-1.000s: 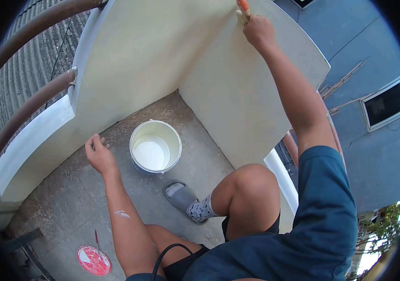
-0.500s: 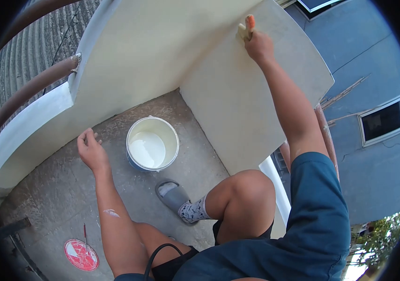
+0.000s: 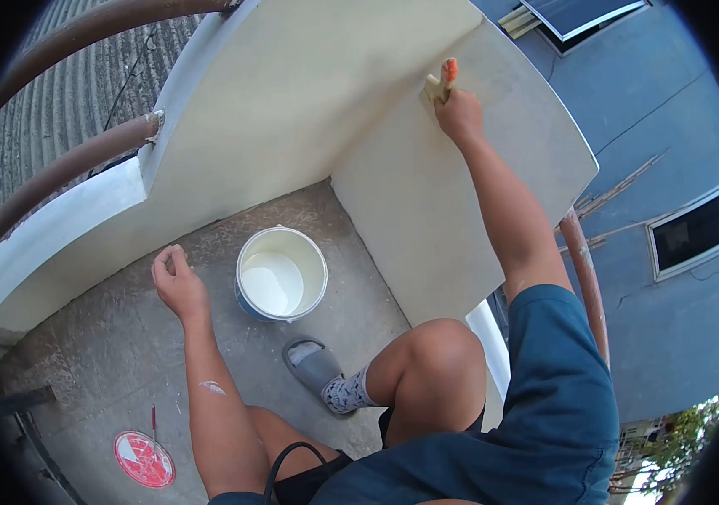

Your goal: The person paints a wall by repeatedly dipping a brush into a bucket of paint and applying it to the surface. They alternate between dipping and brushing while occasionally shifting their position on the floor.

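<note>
My right hand (image 3: 460,115) is closed around a paintbrush (image 3: 450,71) with an orange-tipped handle. The brush's pale bristles are against the cream wall panel (image 3: 427,194), near the inner corner. My left hand (image 3: 181,282) hangs over the floor, left of the bucket, its fingers curled and the thumb near the index finger; nothing shows in it. Between my arms stands a white bucket (image 3: 281,273) with white paint in it.
A red and white lid (image 3: 144,459) with a thin stick lies on the concrete floor (image 3: 107,362). Brown pipe railings (image 3: 65,172) cross the upper left. A dark metal frame (image 3: 31,421) stands lower left. My slippered foot (image 3: 312,362) is below the bucket.
My right hand and the brush have moved slightly down along the panel. The left hand is a little farther right and lower. The whole view has shifted slightly.
</note>
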{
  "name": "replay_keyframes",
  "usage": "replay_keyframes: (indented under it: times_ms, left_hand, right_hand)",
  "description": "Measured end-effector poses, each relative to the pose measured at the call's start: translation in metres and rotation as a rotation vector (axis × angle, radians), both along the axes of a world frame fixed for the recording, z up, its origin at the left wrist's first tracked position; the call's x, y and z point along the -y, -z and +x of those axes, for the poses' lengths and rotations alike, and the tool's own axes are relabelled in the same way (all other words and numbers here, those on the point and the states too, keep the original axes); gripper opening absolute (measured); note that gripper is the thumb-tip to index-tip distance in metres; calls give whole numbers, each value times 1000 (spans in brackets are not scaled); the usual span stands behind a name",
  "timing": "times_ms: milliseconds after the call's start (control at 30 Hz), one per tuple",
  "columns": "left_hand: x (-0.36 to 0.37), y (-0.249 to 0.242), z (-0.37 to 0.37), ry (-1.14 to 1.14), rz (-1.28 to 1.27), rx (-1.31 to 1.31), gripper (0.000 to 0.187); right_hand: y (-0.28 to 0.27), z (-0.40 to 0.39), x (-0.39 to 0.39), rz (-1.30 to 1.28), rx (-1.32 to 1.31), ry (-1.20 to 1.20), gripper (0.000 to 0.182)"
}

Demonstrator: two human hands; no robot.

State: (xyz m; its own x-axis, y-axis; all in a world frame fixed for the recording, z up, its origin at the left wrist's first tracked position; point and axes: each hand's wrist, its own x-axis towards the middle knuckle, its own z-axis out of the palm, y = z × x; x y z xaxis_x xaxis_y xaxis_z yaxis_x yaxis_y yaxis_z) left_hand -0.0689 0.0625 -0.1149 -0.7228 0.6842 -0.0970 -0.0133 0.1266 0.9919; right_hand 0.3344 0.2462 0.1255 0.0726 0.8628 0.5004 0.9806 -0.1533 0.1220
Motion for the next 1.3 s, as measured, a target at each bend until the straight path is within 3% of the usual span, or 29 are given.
replay_keyframes:
  times_ms: [133,233,400,500,567,700,733,800,900,967,1167,1300]
  left_hand:
    - [3,-4,-7,-20,27,0,26]
    - [3,-9,-10,-31,18,3,26]
    - [6,-4,-11,-23,29,-13,26]
    - [6,0,-13,-18,3,-88,26]
    - [11,-3,-13,-20,21,-86,27]
    - [10,-2,-14,-25,15,-75,27]
    - [10,-3,-14,-21,12,-81,27]
    - [7,-2,-13,-13,19,-79,27]
    - [4,6,-9,-2,32,-134,28]
    - [5,5,-7,22,-1,-60,28]
    - [4,-4,3,36,26,-42,28]
    - [2,-10,9,15,32,-65,27]
  right_hand:
    - [-95,-4,-7,409,50,-63,25]
    - [-98,-11,6,522,17,-146,25]
    - [22,-19,12,45,-67,-12,28]
    - [12,-8,-4,39,-7,10,26]
    - [-35,-13,-10,98,110,23,26]
    - [-90,-13,-8,385,118,-63,27]
    - [-93,-15,-3,464,88,-138,27]
    - [-56,-19,18,346,20,-160,29]
    - [15,-11,42,-62,-9,-27,22]
    - [13,8,44,-1,61,-57,21]
    - [-119,18,56,478,184,-158,24]
    - [-60,8,70,385,77,-222,30]
